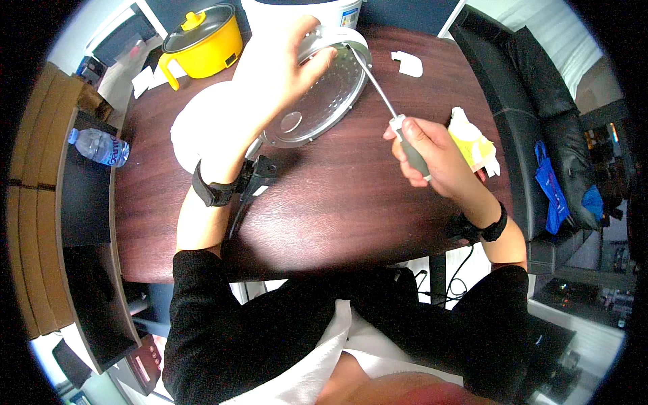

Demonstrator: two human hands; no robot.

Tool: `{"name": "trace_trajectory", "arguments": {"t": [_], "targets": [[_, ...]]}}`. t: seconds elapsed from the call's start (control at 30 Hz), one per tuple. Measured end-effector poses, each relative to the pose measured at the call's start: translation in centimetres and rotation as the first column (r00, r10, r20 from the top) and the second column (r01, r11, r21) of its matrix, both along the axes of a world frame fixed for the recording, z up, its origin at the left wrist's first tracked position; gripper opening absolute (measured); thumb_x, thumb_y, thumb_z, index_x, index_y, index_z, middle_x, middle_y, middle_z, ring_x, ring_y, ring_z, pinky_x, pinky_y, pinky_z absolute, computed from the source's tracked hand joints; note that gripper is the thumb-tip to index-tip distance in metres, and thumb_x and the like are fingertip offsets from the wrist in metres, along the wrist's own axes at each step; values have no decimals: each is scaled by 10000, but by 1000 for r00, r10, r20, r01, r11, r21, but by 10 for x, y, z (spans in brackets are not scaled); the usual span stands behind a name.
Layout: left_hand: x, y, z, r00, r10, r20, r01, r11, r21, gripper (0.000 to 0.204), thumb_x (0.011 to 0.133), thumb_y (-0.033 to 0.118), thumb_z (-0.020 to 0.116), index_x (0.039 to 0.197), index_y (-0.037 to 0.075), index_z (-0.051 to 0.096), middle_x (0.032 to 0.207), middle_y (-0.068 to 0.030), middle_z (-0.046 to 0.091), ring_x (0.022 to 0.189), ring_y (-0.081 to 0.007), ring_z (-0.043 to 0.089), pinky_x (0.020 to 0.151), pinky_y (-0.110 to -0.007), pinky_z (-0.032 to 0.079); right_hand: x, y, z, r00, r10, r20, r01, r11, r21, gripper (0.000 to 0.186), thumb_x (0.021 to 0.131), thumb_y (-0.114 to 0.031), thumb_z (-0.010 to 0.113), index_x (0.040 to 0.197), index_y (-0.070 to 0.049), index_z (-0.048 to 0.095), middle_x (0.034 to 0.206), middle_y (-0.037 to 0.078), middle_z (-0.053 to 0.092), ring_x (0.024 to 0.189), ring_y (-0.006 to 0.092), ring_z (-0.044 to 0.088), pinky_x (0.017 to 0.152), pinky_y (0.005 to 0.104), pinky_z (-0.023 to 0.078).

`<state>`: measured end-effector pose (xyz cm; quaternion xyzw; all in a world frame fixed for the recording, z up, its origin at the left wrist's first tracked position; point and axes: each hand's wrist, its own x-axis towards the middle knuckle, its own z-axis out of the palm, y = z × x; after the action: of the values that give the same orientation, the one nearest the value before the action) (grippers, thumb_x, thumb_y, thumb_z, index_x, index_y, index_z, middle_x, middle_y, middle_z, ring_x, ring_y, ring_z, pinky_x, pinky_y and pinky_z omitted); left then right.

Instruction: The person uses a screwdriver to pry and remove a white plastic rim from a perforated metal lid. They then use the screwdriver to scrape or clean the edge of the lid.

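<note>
- Wrapped fully around the handle of a screwdriver (389, 108) with the fingers of the right hand (432, 152), well back from the tip, presumably for control.
- Note a crumpled yellow-and-white wrapper (472, 142) just beyond that hand, probably at the side to leave the middle of the surface (351, 209) free.
- Find a white rounded piece (196, 128) behind the left forearm, too hidden to identify.
- Gripping the rim of a round dotted disc (304, 101) between fingers and thumb of the left hand (273, 77), apparently to steady against the tool.
- Tilted over the surface, with far rim raised, perhaps for easier access.
- Slanted from right hand to far rim with the shaft; cannot tell whether seated.
- See a small white curved part (407, 64) lying apart, rightward.
- Farthest, see a lidded yellow pot (209, 61) and a white tub (283, 10), likely kept clear of both hands.
</note>
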<state>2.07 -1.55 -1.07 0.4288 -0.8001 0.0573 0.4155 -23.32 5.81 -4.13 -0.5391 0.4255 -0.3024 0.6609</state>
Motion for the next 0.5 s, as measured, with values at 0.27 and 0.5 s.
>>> {"name": "trace_trajectory", "arguments": {"t": [0.27, 0.5], "targets": [[2, -3, -1, 998, -28, -49, 28, 1000, -1, 430, 811, 339, 692, 1076, 9, 618, 863, -219, 670, 821, -344, 671, 738, -402, 526, -3, 6, 18, 996, 7, 90, -21, 988, 152, 378, 1021, -366, 387, 1056, -19, 532, 698, 4, 496, 432, 66, 407, 363, 201, 301], [1, -3, 1, 999, -48, -18, 48, 999, 11, 423, 820, 350, 681, 1080, 23, 618, 874, -216, 670, 822, -343, 670, 745, -399, 523, -23, -11, 23, 688, -543, -481, -254, 441, -861, 268, 909, -292, 604, 938, -25, 600, 752, 183, 629, 678, 376, 619, 565, 419, 472]]}}
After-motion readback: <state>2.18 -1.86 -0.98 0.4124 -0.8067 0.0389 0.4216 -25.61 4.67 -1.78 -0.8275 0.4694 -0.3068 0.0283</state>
